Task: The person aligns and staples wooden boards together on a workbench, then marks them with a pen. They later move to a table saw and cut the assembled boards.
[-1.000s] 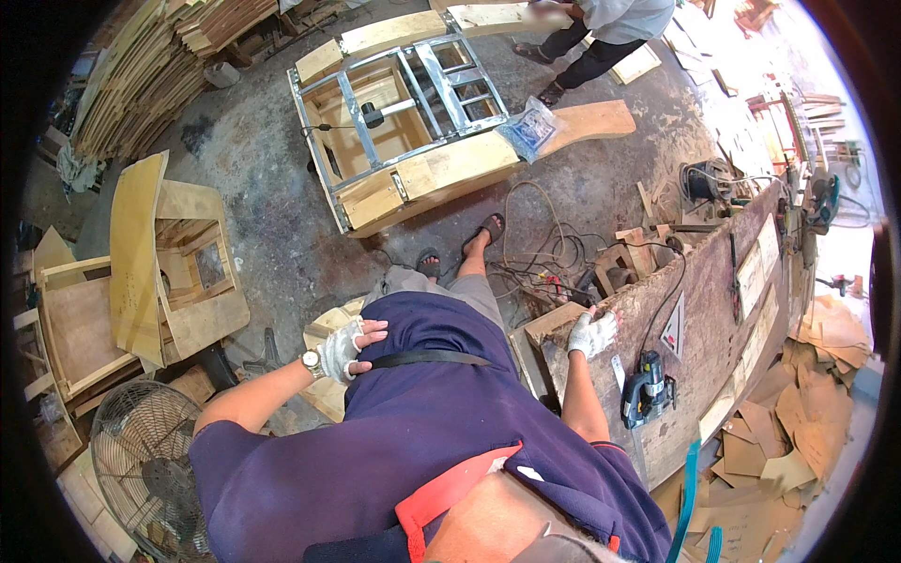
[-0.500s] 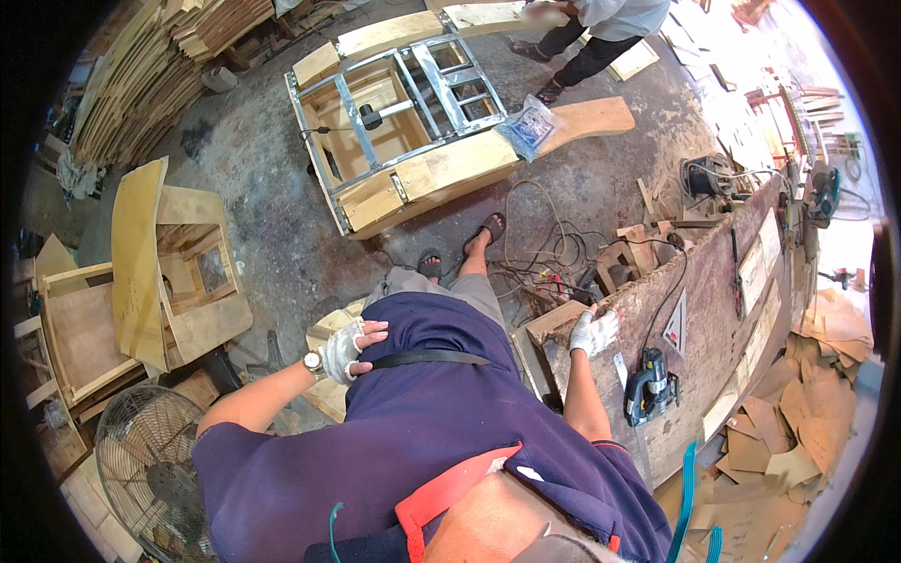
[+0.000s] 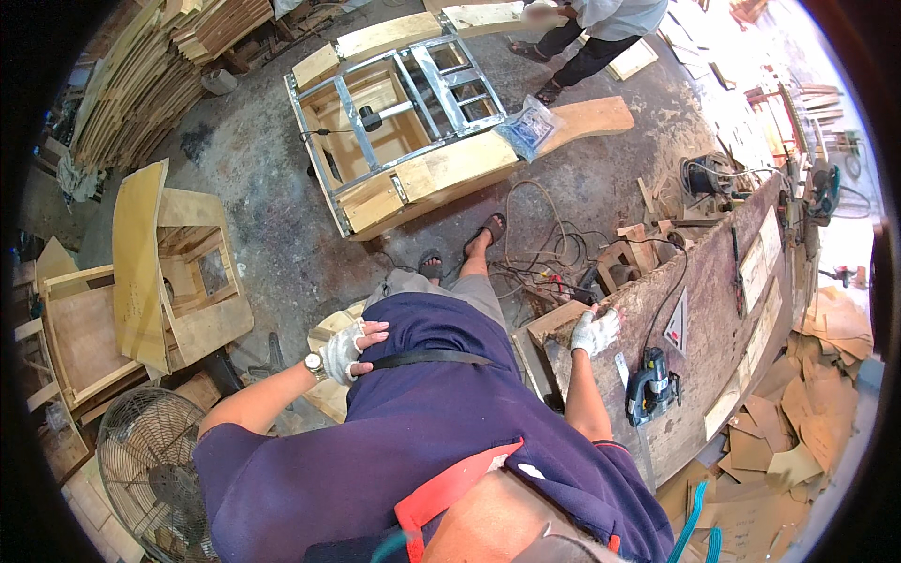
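My left hand (image 3: 345, 351), in a white fingerless glove with a wristwatch (image 3: 315, 363) below it, rests against my waist by a dark belt (image 3: 432, 357). Its fingers are stretched out and nothing shows in them. Gloved the same way, my right hand (image 3: 595, 331) lies on the near left part of a worn wooden workbench (image 3: 648, 310), fingers apart and holding nothing. To its right on the bench are a white triangular set square (image 3: 676, 325) and a dark corded power tool (image 3: 649, 387), with a small metal rule (image 3: 621, 370) beside the tool.
A wooden cabinet with a metal frame (image 3: 394, 122) stands ahead, a plastic bag (image 3: 531, 129) on its corner. Beyond it another person (image 3: 601, 38) stands. Cables (image 3: 554, 235) and offcuts lie by the bench. To my left are a plywood box (image 3: 188, 272) and a caged fan (image 3: 155, 469).
Both hands stay where they were. The teal straps at the lower edge have shifted slightly.
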